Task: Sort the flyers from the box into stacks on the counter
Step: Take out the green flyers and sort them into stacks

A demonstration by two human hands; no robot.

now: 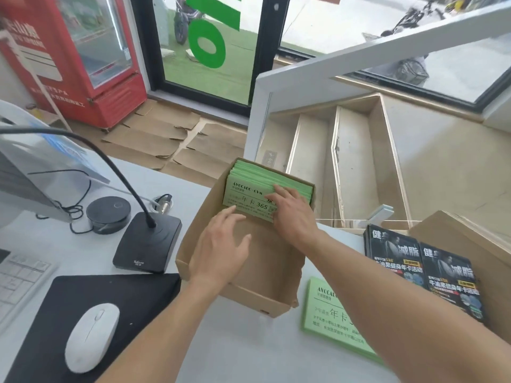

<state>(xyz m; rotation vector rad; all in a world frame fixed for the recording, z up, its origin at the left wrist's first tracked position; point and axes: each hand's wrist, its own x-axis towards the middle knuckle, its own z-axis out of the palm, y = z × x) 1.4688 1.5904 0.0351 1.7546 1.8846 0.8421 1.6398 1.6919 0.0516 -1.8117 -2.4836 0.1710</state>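
Stood at a pale grey surface (235, 355) just inside a glass door, with a red fridge (83, 64) off to the left. Had a brown box (257, 297) in the middle of the surface, open at the top and turned a bit sideways, likely so both arms could reach in.

Kept the green flyers (249, 194) at the far end of the box, standing on edge and leaning back. Looked packed close, so hard to pull out one by one.

Reached in with the right hand (293, 214) and bent its fingers over the top edges of the green flyers, gripping a bunch. Held the left hand (221, 250) open and mostly flat, fingertips touching the low edge of the front flyer, probably to steady the bunch and stop it sliding.

Had a green stack (326, 313) lying flat on the surface just right of the box, partly hidden under the right arm. Had two black stacks (395, 255) side by side further right, apart from the green one, so each kind got its own place.

Looked well along, with the near end of the box bare. Needed a firm lift next, or some flyers could slip and fan out.
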